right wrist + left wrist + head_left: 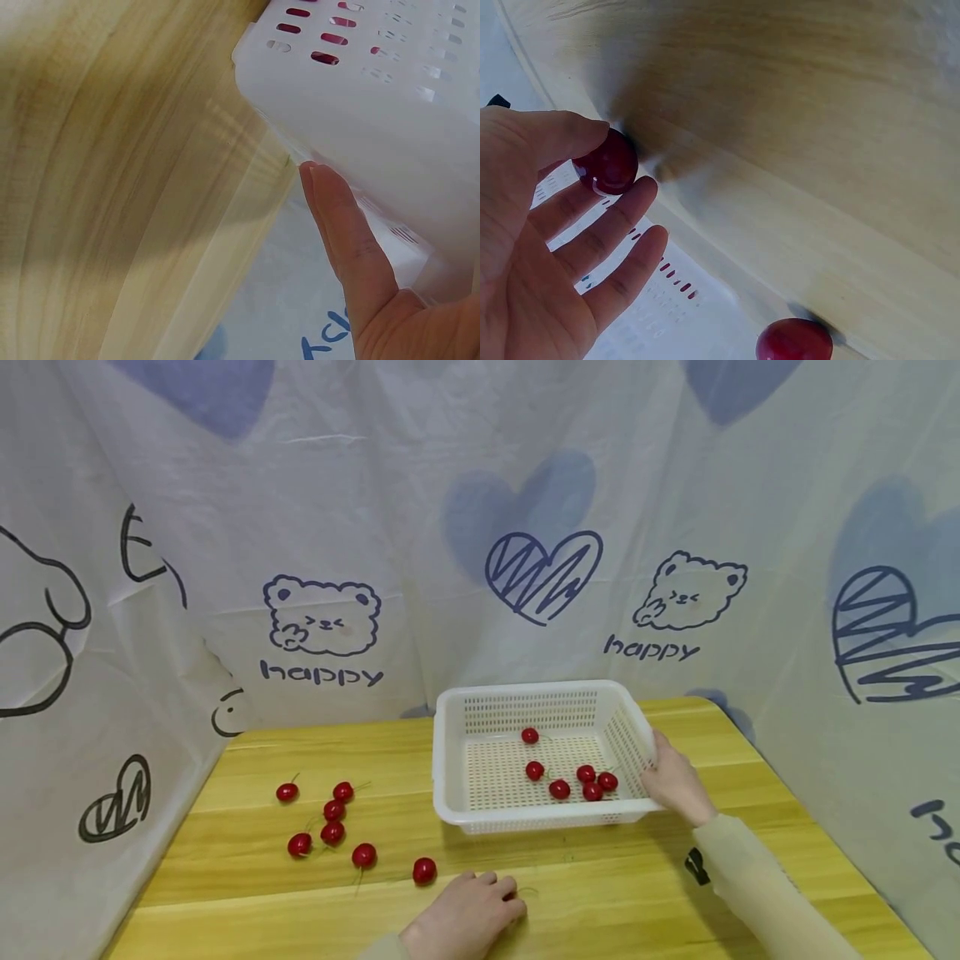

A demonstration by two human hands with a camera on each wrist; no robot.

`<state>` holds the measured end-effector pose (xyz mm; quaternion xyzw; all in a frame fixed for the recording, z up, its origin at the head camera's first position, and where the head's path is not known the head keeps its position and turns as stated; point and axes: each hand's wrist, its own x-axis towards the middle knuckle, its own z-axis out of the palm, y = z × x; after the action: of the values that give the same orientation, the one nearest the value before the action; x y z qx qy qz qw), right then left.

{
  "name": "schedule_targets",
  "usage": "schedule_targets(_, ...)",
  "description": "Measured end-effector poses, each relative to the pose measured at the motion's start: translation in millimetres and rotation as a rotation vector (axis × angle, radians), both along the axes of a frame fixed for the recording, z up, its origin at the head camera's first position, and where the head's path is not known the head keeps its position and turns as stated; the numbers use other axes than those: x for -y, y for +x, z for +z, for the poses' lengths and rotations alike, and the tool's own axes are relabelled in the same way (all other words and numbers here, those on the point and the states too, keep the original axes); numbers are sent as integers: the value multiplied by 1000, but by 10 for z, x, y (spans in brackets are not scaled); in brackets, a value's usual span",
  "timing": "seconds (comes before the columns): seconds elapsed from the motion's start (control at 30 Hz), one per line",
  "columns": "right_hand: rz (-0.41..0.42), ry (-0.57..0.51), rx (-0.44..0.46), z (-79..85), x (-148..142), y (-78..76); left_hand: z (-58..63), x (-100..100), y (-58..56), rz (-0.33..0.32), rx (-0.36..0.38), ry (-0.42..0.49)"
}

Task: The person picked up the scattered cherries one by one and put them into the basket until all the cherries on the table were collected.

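While my left hand pinches one cherry near the surface, just this side of the basket, my right hand grips the basket's right end. Risk: smooth skin slipping the pinch; a right-hand tug spoiling the drop.

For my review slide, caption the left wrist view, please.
A left hand pinches one red cherry; a second cherry, the wooden table and a white perforated basket share the frame.

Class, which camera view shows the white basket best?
The head view: there the white basket shows nearly whole, inside included. The left wrist view shows part of it behind the left hand; the right wrist view shows its outer side, cropped.
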<state>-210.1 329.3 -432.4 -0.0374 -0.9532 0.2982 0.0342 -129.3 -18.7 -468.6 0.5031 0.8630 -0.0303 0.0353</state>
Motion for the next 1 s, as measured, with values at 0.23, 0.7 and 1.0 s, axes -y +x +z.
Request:
schedule_targets(0.23,-8,-5,12,-14,2,6,2,-5,-1,4,10,-7)
schedule_targets(0.7,-7,-8,-3,-19,7,14,13,-16,-9,11,50,18)
schedule_targets(1.0,-10,-18,9,-14,11,9,110,-27,-4,-2,-30,84)
